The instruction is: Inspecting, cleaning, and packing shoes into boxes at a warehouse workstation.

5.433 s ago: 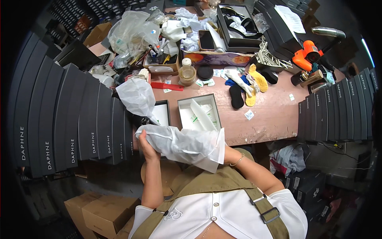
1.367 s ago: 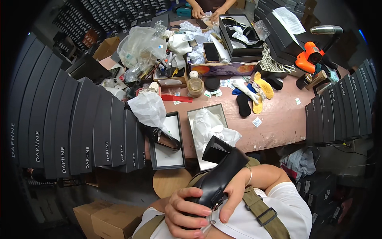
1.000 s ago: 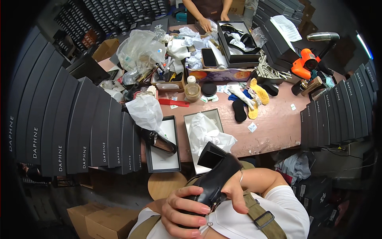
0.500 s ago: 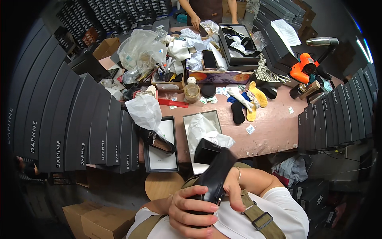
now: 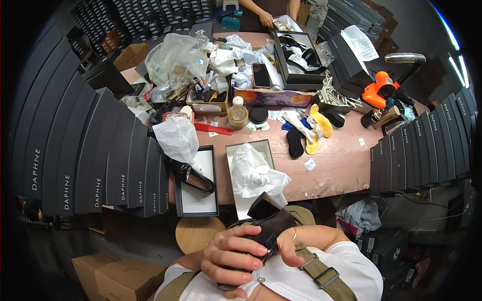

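Close to my chest I hold a black heeled shoe (image 5: 277,222), its blocky heel pointing up and away from me. My left hand (image 5: 233,255) wraps its fingers over the shoe's near end. On the other side my right hand (image 5: 289,249) grips it, thumb showing and the other fingers hidden behind the shoe. A dark metal-looking ornament shows between the hands. Just beyond is an open shoe box (image 5: 236,193) with crumpled white tissue paper (image 5: 256,173). Left of it, a matching-looking black shoe (image 5: 193,178) lies in another open box (image 5: 203,203), white paper at its toe.
Dark shoe boxes stand stacked left (image 5: 108,150) and right (image 5: 432,143). On the pink table are a glue-like jar (image 5: 237,116), red comb (image 5: 213,129), insole-like pieces (image 5: 296,143) and an orange heat gun (image 5: 380,90). A co-worker's hand (image 5: 267,20) is across the table. A round stool (image 5: 198,235) stands below.
The shoe has come lower and turned, its heel now clearer to see. Both my hands have shifted slightly with it. The co-worker's hand has moved right, toward the open box. The view has shifted slightly.
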{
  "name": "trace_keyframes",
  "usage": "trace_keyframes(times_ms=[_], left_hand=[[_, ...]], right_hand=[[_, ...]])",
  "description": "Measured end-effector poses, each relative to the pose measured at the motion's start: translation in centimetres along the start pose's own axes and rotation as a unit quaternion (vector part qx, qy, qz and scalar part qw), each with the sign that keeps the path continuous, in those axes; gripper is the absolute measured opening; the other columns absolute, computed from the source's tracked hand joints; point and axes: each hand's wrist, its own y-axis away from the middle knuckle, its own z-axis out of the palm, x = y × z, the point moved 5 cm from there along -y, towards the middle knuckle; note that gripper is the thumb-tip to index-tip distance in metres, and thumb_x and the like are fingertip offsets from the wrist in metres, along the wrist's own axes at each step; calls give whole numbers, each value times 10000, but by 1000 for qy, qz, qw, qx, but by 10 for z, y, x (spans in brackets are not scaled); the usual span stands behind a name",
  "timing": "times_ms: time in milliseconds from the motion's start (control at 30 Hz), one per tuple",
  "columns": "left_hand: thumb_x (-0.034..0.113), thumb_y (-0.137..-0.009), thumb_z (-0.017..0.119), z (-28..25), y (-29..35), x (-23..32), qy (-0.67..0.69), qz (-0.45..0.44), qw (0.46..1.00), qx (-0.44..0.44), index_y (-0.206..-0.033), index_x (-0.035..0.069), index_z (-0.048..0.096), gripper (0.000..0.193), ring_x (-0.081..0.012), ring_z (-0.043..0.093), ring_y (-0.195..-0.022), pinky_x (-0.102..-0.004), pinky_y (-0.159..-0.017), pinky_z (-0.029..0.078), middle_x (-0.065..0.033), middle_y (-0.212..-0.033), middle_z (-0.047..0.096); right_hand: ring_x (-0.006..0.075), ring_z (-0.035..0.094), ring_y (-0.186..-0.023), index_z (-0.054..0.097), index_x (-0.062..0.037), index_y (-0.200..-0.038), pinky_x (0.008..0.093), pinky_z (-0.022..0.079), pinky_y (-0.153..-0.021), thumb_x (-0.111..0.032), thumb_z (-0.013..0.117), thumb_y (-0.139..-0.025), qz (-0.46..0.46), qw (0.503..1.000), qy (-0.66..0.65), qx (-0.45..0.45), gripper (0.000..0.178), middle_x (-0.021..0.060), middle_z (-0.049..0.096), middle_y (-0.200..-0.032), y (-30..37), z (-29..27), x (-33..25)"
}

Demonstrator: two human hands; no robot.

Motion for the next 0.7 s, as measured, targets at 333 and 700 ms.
trace_keyframes(times_ms=[333, 700], left_hand=[[350, -764, 760, 8, 4, 6, -84, 18, 995, -53, -898, 145, 638, 274, -259, 646, -877, -589, -948, 417, -33, -917, 648], [292, -756, 734, -16, 54, -26, -99, -114, 984, 90, -981, 42, 535, 391, -338, 608, -909, -586, -876, 457, -140, -992, 569]], right_hand=[[183, 537, -940, 560, 18, -1068, 306, 449, -840, -401, 676, -870, 58, 973, 224, 0, 478, 61, 593, -1037, -33, 16, -69], [133, 539, -1053, 500, -9, -1247, 295, 452, -923, -485, 526, -941, 147, 931, -81, 324, 567, 60, 572, -1199, 22, -24, -15]])
